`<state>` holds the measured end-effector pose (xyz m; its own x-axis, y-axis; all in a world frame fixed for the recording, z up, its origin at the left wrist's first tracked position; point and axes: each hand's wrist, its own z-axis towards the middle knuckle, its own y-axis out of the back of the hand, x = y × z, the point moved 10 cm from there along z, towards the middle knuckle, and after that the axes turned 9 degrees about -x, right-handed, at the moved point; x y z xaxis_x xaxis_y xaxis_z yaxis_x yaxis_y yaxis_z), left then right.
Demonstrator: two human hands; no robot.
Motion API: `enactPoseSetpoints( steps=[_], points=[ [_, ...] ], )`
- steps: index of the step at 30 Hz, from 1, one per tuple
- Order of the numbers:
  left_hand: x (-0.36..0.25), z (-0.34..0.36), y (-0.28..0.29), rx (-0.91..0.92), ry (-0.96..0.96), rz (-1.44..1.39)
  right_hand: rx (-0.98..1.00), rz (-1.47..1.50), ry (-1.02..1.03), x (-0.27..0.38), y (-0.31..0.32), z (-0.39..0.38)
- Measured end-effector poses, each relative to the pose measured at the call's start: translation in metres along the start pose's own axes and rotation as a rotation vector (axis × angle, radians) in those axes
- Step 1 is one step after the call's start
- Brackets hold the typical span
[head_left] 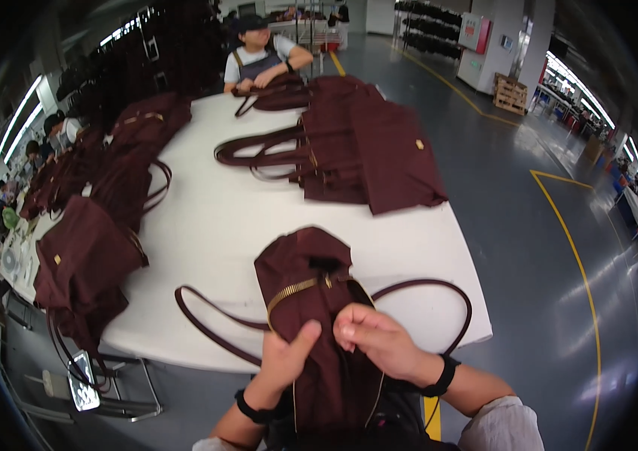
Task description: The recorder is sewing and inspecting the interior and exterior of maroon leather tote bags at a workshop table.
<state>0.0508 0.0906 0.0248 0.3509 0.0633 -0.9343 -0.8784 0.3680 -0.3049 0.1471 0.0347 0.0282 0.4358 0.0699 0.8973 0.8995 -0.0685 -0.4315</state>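
In the head view, the maroon bag [298,259] is laid over the white table's [199,233] near edge. Its front is apparently being handled; steady fabric seems called for next. The left hand's [285,361] thumb is pressed against it, fingers hidden, grip unclear. The right hand [383,338] is curled narrow; whether fabric is pinched cannot be told.

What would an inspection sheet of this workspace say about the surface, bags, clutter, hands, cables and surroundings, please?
Surface: white table, partly covered by bags.
Job's things: maroon bag with gold zipper, at the near edge; its straps spread to both sides.
Clutter: bag stack far right; more bags along the left.
Hands: left hand has its thumb on the bag; right hand is curled over it, grip unclear.
Cables: nothing clearly seen.
Surroundings: co-worker at the far edge; grey floor; wooden pallet.
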Motion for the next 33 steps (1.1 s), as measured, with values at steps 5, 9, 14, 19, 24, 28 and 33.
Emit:
enactPoseSetpoints(
  steps=[5, 9, 14, 19, 24, 28, 33],
  points=[
    [0.022, 0.005, -0.007, 0.001, 0.329, -0.328, -0.143, -0.095, 0.108, 0.037, 0.017, -0.003],
    [0.033, 0.0, -0.01, -0.017, 0.46, -0.447, -0.184, -0.348, 0.326, 0.045, 0.018, -0.002],
    [0.038, -0.005, -0.01, -0.002, 0.527, -0.536, -0.132, -0.551, 0.418, 0.046, 0.004, -0.003],
    [0.043, -0.009, -0.012, -0.001, 0.587, -0.636, -0.144, -0.557, 0.427, 0.043, 0.004, -0.003],
    [0.05, -0.011, -0.014, 0.014, 0.633, -0.691, -0.229, -0.629, 0.57, 0.053, -0.001, -0.008],
    [0.052, -0.013, -0.015, 0.062, 0.63, -0.718, -0.257, -0.741, 0.722, 0.06, -0.012, -0.014],
    [0.046, -0.012, -0.017, 0.028, 0.643, -0.722, -0.332, -0.97, 0.995, 0.073, -0.026, -0.027]
  ],
)
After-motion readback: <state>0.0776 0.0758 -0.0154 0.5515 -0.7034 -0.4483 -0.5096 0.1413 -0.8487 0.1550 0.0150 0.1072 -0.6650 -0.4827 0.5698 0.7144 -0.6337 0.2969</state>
